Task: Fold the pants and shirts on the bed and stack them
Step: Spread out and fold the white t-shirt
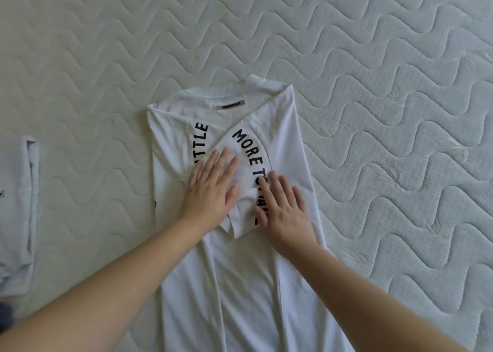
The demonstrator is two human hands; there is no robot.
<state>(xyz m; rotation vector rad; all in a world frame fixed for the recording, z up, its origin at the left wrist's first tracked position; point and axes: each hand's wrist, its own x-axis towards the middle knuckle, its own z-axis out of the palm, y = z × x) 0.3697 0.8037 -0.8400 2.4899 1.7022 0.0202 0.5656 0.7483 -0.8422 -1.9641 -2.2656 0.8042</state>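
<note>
both hands, left (pixel 210 188) and right (pixel 282 213), flat, fingers straight, pressing shirt (pixel 240 271) sleeves; next we fold hem up.

So the bed (pixel 373 58) is a bare mattress, pale quilted top with wavy stitching. White printed shirt (pixel 234 285) lies flat dead centre, running toward 6 o'clock. Over at 9 o'clock there's a folded pale garment (pixel 18 213) at the edge.
</note>
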